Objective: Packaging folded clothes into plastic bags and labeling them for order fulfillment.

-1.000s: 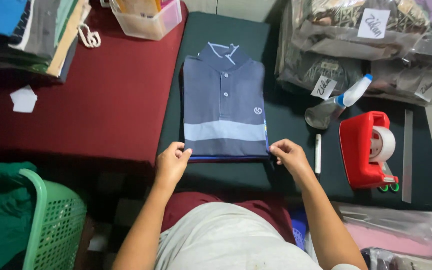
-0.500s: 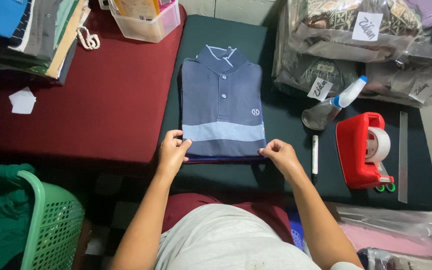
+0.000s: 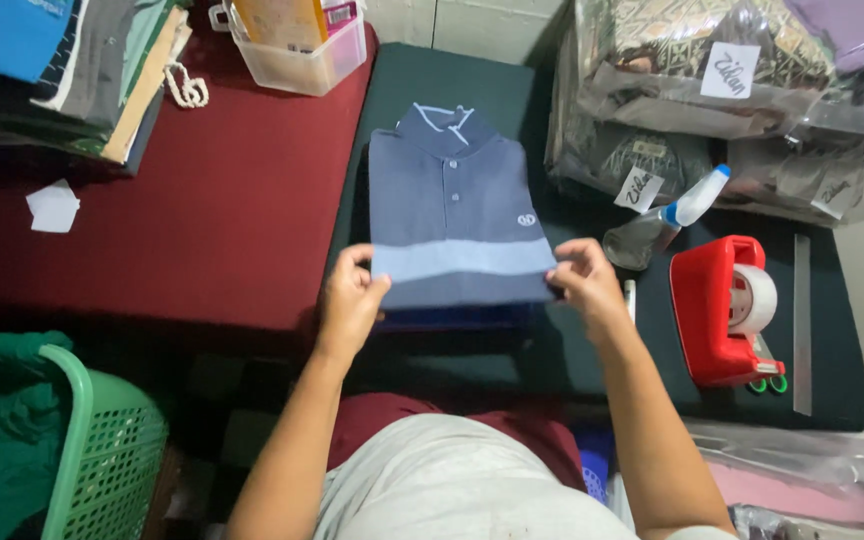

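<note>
On the dark green tabletop [image 3: 512,350], beside a red tape dispenser [image 3: 717,310], the left hand [image 3: 350,300] and right hand [image 3: 584,285] each pinch closed on a lower corner of the folded navy polo shirt with a pale blue band [image 3: 449,220].

Counts: 1 folded polo shirt [image 3: 452,225], 2 hands, 1 red tape dispenser [image 3: 722,310], 1 spray bottle [image 3: 664,222], 1 green basket [image 3: 102,450], 1 clear plastic box [image 3: 304,60].
</note>
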